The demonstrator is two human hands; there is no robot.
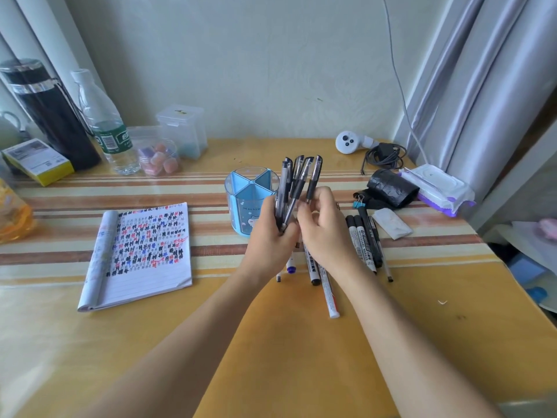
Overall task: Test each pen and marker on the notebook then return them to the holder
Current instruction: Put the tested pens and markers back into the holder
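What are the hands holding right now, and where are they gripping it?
The left hand grips a bundle of black pens round their lower barrels, caps up. The right hand pinches the rightmost pen below its rubber grip.

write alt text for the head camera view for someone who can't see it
The left hand and right hand together hold a bunch of black pens upright over a striped table, in front of a blue holder. A notebook filled with black, red and blue scribbles lies to the left; several markers lie on the table beneath the hands.

One notebook (139, 254), one holder (242, 205)
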